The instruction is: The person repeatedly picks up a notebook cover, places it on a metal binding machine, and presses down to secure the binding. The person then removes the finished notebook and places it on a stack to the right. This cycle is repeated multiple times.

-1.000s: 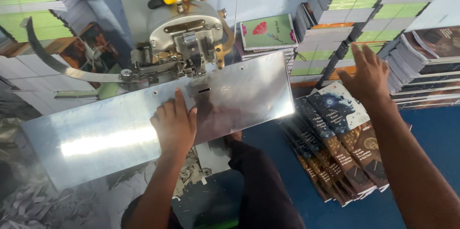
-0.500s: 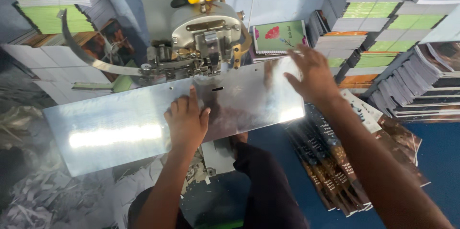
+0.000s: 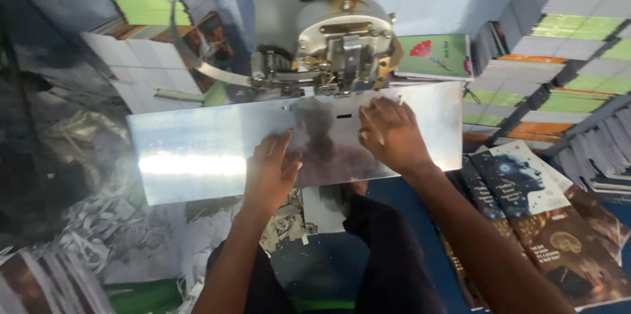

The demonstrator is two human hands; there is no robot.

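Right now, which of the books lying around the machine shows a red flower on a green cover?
The green-covered book with the red flower, lying flat right of the grey machine head; the dark-covered books lower right show blue faces instead.

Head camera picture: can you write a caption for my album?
Both hands, left hand and right hand, rest flat on a shiny metal plate before a stitching machine, with book stacks alongside.

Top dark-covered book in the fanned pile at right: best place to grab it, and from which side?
Take the top book by its free upper right corner edge, coming from the right. It lies flat and fanned over the others, with that edge overhanging; the right hand now rests on the metal plate.
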